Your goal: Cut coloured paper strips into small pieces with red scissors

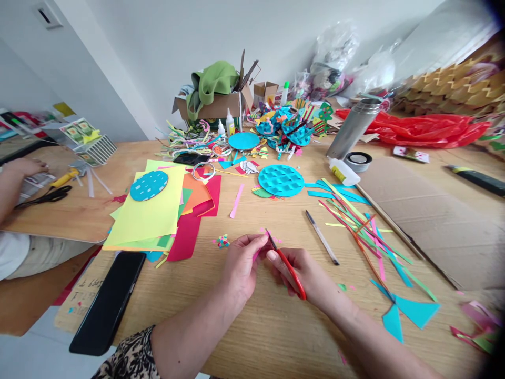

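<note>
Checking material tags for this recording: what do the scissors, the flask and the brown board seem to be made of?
Scissors: smooth red handles, probably plastic; the thin, dark blades look like metal.
Flask: likely steel with a satin finish, judging by its silver-grey body and soft highlights.
Brown board: apparently cardboard, matte, given its dull tan surface.

We are in a papercraft workspace, wooden table [276, 342], coloured sheets [148, 223], paper strips [357, 223], glue bottles [230, 125], red scissors [291, 271], cardboard box [221, 109] holding green cloth [219, 80].
</note>
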`<control>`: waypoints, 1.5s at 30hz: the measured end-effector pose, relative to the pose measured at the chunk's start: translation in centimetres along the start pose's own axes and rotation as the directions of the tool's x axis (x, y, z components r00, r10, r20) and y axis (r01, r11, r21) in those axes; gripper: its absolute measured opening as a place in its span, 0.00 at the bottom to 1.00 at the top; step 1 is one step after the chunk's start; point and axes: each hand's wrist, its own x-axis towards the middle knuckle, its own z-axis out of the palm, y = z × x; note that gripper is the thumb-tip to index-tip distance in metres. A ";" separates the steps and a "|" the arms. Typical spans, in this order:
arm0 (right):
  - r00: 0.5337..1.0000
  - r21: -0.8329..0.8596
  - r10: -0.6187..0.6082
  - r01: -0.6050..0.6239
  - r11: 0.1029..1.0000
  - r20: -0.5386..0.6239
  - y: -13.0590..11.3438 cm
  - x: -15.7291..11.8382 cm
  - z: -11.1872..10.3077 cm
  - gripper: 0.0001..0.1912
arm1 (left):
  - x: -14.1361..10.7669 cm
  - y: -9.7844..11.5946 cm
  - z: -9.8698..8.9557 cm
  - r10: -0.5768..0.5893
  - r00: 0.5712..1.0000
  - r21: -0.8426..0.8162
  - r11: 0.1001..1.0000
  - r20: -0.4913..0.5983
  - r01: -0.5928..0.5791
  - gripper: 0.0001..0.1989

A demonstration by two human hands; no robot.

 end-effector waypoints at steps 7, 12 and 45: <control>0.999 0.034 0.020 -0.019 0.999 -0.041 -0.1 0.1 -0.1 0.30 | -0.1 0.1 0.1 -0.008 1.000 0.012 1.000 -0.007 0.008 0.08; 0.999 0.042 0.020 -0.018 0.999 -0.050 -0.1 -0.1 0.0 0.30 | 0.1 -0.1 -0.1 -0.011 1.000 0.024 1.000 -0.019 0.012 0.07; 0.974 0.037 0.021 -0.031 0.999 0.224 -1.7 -0.8 -1.1 0.32 | 2.5 4.6 -2.7 -0.249 0.906 0.397 0.912 0.341 0.102 0.07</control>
